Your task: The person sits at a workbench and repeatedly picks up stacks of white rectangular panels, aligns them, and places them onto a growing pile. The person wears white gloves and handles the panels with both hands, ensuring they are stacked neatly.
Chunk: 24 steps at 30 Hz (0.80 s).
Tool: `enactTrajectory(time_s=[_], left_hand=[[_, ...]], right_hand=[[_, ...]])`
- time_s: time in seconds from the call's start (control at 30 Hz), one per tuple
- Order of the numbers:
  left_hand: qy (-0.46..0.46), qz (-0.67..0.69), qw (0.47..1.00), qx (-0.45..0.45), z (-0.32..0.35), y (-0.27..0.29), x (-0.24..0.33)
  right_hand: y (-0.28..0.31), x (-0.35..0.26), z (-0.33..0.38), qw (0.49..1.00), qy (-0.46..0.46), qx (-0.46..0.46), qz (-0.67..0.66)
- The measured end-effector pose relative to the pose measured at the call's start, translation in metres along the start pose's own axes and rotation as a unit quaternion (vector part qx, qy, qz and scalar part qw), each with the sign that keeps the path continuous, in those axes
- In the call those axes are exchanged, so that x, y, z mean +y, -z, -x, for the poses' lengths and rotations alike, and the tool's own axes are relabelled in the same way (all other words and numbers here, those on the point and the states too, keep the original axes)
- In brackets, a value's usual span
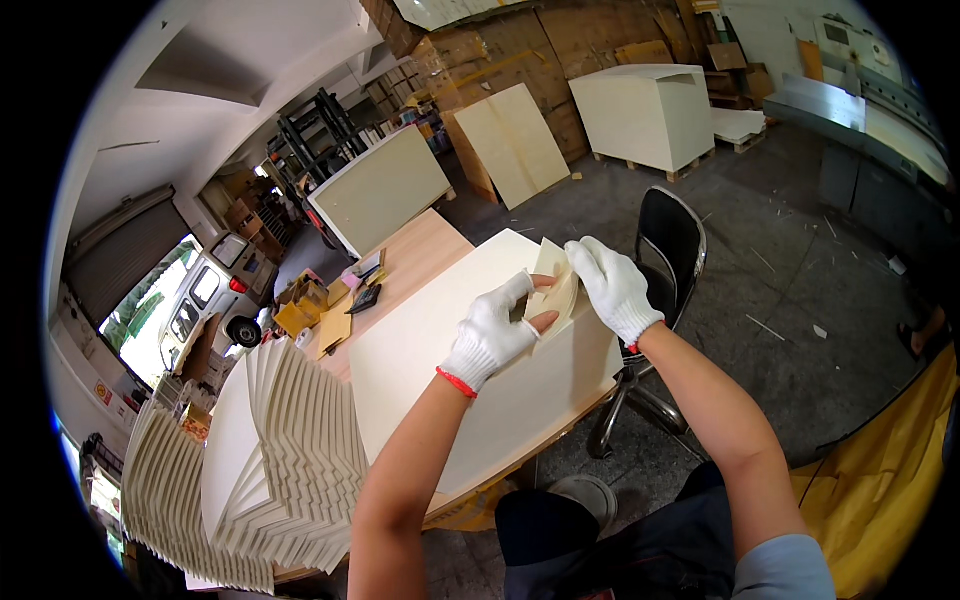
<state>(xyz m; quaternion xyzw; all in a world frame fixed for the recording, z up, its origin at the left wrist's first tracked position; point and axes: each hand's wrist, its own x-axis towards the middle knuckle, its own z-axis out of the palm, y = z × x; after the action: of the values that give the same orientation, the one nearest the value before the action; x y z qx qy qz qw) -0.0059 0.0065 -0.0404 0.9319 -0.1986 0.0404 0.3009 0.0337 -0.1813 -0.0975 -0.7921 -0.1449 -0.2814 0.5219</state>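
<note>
Bare forearms [405,455] nearest, left hand [492,328] half-open, cream sheets [562,300] at its fingertips [545,320], right hand [612,288] near-straight alongside (can't tell grip firmness); loose pinch could spill them.

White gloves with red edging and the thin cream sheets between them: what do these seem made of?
White gloves: probably knitted cotton, matte, since the wrists look ribbed. Cream sheets: likely paper or thin card, smooth, given how they bend.
</note>
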Motion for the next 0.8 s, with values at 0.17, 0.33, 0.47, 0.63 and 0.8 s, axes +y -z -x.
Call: enactTrajectory(time_s=[0.17,0.33,0.47,0.63,0.8], left_hand=[[-0.049,0.062,0.996,0.032,-0.001,-0.004,-0.012],[-0.049,0.063,0.997,0.010,-0.001,0.002,-0.009],[-0.089,0.029,0.993,0.077,0.001,-0.004,-0.011],[-0.010,-0.042,0.999,0.020,0.002,-0.002,0.001],[-0.006,-0.026,0.999,0.022,0.001,-0.001,0.000]], right_hand=[[-0.004,0.003,0.001,1.000,0.014,0.000,0.018],[0.001,-0.003,0.003,1.000,-0.008,-0.004,0.003],[0.000,0.001,0.001,0.999,-0.006,-0.012,0.033],[-0.005,0.006,0.001,0.999,0.009,0.008,0.030],[-0.003,0.003,0.002,1.000,0.007,0.004,0.022]])
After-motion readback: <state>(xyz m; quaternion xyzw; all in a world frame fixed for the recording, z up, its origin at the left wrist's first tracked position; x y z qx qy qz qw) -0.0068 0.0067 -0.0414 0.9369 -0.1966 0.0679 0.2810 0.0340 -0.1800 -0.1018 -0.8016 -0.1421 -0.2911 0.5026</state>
